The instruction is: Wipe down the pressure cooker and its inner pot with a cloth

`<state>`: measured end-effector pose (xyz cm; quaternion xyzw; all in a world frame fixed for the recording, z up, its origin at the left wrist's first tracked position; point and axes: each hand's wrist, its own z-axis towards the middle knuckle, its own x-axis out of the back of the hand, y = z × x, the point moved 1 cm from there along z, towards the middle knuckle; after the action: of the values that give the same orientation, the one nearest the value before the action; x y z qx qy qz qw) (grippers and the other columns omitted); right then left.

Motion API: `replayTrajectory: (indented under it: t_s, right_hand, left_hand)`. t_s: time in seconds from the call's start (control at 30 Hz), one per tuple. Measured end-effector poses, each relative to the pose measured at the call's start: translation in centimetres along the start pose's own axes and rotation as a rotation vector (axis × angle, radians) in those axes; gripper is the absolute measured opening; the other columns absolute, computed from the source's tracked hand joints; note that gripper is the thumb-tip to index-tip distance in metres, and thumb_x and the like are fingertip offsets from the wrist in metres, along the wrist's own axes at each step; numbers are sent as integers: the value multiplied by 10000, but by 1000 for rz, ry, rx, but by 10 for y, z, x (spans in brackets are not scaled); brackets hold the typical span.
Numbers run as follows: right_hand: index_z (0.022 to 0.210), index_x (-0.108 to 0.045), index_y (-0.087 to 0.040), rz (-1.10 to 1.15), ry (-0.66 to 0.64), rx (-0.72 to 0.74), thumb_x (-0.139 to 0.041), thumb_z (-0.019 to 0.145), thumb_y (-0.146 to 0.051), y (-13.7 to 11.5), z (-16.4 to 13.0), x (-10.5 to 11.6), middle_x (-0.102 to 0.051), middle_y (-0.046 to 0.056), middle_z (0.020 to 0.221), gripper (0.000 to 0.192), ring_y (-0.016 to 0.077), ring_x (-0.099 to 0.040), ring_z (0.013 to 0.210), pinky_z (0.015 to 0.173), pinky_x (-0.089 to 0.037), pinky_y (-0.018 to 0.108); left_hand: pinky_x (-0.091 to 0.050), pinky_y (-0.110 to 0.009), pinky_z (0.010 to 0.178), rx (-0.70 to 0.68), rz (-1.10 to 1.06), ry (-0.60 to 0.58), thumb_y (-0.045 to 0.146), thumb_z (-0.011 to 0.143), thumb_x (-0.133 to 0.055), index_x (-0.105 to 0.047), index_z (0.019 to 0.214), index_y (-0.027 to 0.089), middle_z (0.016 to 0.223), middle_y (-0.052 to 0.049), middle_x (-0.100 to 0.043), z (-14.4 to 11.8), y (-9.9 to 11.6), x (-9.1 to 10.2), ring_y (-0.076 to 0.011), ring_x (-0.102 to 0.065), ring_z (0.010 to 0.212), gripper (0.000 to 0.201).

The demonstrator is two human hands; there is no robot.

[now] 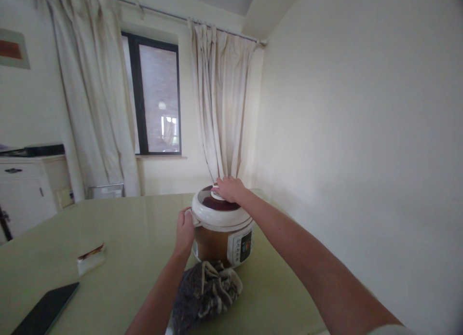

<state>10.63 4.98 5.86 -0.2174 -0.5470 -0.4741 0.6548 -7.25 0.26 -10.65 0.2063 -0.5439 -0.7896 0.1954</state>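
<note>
Resting on the table [119, 229], the rice cooker [222, 229] has its knob gripped by the right hand [230, 189], its side handle by the left hand [184, 230].

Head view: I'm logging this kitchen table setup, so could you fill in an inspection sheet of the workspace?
Surface: pale green glossy table, set against the white wall.
Job's things: electric cooker, brown body, white lid closed, control panel facing right-front.
Clutter: dark patterned cloth bag in front of the cooker; small white packet; dark tablet at the near left edge.
Grippers: left hand on the cooker's left side handle; right hand on the lid knob.
Cables: nothing seen.
Surroundings: window between cream curtains; white cabinet at left.
</note>
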Motion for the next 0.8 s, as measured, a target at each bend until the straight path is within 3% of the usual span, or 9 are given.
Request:
replayTrajectory:
  t_s: [0.1, 0.27, 0.63, 0.8]
  right_hand:
    - [1364, -603, -165, -5, -27, -11, -350, 1081, -627, -2, 4, 0, -697, 227, 1288, 598, 361, -673, 1194, 935, -535, 471]
    - [1293, -660, -169, 42, 37, -15, -318, 1053, -714, 2, 13, -7, -694, 199, 1287, 687, 345, -690, 1157, 899, -537, 439]
    - [1215, -658, -194, 74, 72, 437, -463, 1087, -570, 32, 22, -12, -691, 103, 1222, 443, 237, -649, 1119, 858, -452, 307]
    - [1223, -663, -185, 74, 55, 498, -449, 1094, -528, 35, 26, -14, -673, 105, 1186, 425, 228, -631, 1055, 871, -440, 312]
  left_hand:
    - [-554, -431, 990, -13, 2, 15, 420, 944, -468, -669, 1058, 216, 1031, -87, -732, 1, -1, -2, -272, -668, 1035, 308]
    - [-547, -458, 990, -35, 23, 8, 462, 927, -459, -667, 1059, 201, 1032, -99, -726, 4, -2, -1, -287, -666, 1030, 358]
    - [-528, -456, 1030, -72, 40, -31, 438, 941, -461, -685, 1073, 205, 1066, -87, -738, 5, -2, 4, -275, -669, 1075, 349]
    - [-536, -447, 1023, -56, 41, -4, 452, 949, -481, -669, 1045, 217, 1041, -81, -734, 3, -1, 3, -272, -672, 1052, 316]
